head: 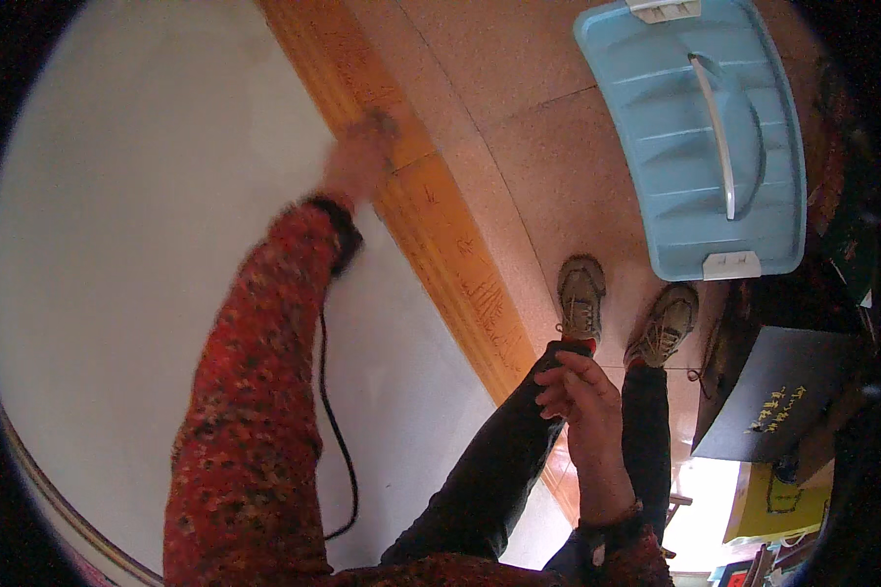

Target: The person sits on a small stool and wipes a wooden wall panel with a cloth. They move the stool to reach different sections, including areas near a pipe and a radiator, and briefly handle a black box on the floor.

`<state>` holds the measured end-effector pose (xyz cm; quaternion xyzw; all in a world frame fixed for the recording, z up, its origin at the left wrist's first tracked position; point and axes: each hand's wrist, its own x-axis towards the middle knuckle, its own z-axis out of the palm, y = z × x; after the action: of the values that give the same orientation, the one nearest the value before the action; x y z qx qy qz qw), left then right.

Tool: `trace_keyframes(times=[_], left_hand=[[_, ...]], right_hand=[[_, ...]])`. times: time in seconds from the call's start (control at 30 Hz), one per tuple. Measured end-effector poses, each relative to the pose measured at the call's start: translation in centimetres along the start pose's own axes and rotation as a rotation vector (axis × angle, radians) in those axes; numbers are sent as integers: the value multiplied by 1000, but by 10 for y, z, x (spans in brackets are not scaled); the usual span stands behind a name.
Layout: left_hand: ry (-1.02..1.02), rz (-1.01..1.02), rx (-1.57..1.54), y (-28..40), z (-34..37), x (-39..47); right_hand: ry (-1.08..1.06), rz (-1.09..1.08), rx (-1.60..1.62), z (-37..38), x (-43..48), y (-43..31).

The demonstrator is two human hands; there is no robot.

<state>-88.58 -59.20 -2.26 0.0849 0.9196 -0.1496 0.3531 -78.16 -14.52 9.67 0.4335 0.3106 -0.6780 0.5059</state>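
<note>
My left hand [356, 165] is stretched out along the wall and blurred by motion. Its fingers lie over the orange-brown baseboard tiles [440, 227], which carry engraved plant patterns. At the fingertips a small dark patch [382, 123] shows; whether it is a held thing or shadow is too blurred to tell. My right hand [584, 411] hovers in front of my legs, holding nothing, its fingers slightly bent and apart. A dark band circles its wrist. Near the left sleeve a black cord [332, 411] hangs against the white wall [154, 183].
On the pinkish floor tiles [528, 147] stands a light blue plastic storage box lid [675, 161] with white latches and handle. My shoes [581, 293] are beside it. To the right are a dark grey board [767, 396] bearing writing and a yellow bag [774, 506].
</note>
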Motion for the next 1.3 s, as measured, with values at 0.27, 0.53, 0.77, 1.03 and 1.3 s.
trace_keyframes(times=[0.27, 0.53, 0.77, 1.03, 1.3], left_hand=[[20, -102, -86, 110, 89, -60], [3, 277, -394, 256, 115, -232], [45, 79, 164, 39, 25, -30], [44, -145, -318, 144, 82, -72], [-108, 256, -539, 274, 131, -214]], right_hand=[[-48, -35, 26, -8, -5, 1], [-39, -58, 56, -11, -8, -7], [5, -15, -30, -14, -6, 3], [-24, -48, 23, -18, -5, 7], [-47, -36, 45, -14, -6, 8]])
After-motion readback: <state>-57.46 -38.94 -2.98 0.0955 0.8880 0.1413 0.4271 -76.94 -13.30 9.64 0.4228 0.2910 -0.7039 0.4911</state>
